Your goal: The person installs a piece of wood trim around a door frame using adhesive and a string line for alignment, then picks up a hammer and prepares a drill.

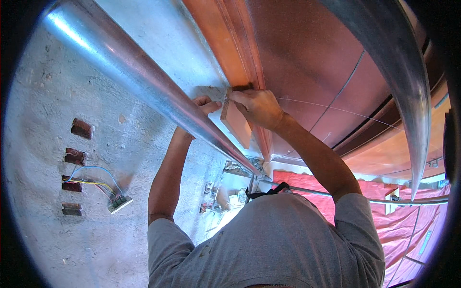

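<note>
Both hands reach up where the wooden door frame [242, 53] meets the wall: the right hand [257, 106] pinches a small wooden block [235, 122] against it, the left hand [205, 104] curled beside, half hidden behind a metal pipe [139, 72].

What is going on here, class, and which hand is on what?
A person in a grey shirt reaches both arms up to a small wooden block set against a reddish wooden frame. The right hand grips the block's top end; the left hand touches its side, partly hidden behind a shiny metal pipe. Loose wires hang from the rough plaster wall.
</note>
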The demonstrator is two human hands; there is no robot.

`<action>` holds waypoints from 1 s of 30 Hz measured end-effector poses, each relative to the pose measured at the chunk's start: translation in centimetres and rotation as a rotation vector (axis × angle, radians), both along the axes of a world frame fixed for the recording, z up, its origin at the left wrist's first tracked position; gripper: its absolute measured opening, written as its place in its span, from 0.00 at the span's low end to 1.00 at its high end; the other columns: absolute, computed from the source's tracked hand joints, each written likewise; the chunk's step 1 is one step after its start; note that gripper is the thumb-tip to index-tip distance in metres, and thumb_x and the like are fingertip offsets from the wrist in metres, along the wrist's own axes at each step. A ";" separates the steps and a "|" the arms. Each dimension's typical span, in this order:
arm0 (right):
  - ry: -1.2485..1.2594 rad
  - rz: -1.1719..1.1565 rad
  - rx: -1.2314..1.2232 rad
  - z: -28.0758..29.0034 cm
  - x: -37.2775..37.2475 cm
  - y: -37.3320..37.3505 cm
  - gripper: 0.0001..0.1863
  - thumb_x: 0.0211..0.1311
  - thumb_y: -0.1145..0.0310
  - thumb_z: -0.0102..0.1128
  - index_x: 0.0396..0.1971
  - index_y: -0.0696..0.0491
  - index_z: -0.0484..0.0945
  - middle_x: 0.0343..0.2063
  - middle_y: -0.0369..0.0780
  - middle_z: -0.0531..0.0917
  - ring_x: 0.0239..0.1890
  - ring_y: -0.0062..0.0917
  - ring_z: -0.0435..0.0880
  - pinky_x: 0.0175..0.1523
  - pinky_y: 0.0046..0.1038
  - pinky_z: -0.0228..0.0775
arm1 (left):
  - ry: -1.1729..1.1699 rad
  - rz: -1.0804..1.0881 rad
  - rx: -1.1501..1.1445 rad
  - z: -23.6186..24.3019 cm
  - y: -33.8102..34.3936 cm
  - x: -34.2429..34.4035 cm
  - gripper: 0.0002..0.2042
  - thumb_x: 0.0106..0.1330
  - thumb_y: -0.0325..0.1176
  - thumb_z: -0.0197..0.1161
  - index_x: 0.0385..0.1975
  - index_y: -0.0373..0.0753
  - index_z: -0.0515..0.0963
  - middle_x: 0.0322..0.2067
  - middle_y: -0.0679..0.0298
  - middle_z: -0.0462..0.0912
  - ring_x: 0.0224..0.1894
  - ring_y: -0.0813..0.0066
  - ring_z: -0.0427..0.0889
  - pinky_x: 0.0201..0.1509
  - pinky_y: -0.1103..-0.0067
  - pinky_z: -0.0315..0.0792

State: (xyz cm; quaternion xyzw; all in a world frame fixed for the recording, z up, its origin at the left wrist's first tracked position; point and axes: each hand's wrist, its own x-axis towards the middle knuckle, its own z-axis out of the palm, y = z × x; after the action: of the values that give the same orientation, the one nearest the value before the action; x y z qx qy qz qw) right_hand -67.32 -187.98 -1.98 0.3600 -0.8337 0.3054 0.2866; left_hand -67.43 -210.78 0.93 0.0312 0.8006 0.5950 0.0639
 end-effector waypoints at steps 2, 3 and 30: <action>0.006 -0.002 -0.021 -0.2 0.0 0.0 0.11 0.65 0.71 0.63 0.46 0.55 0.81 0.34 0.48 0.88 0.34 0.37 0.90 0.37 0.34 0.85 | -0.031 0.018 0.059 -0.3 0.0 -0.2 0.18 0.61 0.41 0.73 0.16 0.49 0.71 0.15 0.78 0.66 0.17 0.90 0.60 0.19 0.86 0.53; 0.012 0.001 -0.045 -0.5 -0.3 0.0 0.11 0.65 0.70 0.63 0.45 0.55 0.81 0.33 0.48 0.88 0.33 0.37 0.90 0.37 0.34 0.85 | -0.035 0.023 0.054 -0.4 -0.2 -0.2 0.18 0.61 0.41 0.73 0.16 0.49 0.71 0.15 0.78 0.65 0.17 0.90 0.60 0.19 0.86 0.53; -0.235 -0.014 -0.138 0.7 0.4 -1.2 0.07 0.68 0.67 0.60 0.37 0.55 0.82 0.31 0.48 0.87 0.32 0.38 0.89 0.40 0.37 0.82 | 0.107 0.022 0.163 -1.0 -3.9 -0.6 0.17 0.58 0.28 0.72 0.17 0.48 0.68 0.18 0.77 0.64 0.19 0.86 0.64 0.20 0.81 0.58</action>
State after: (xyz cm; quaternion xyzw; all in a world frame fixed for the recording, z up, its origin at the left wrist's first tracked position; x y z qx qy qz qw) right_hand -66.94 -189.18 -1.31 0.2954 -0.8410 0.4001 0.2132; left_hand -68.07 -214.67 -0.10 0.0592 0.7521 0.6563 0.0116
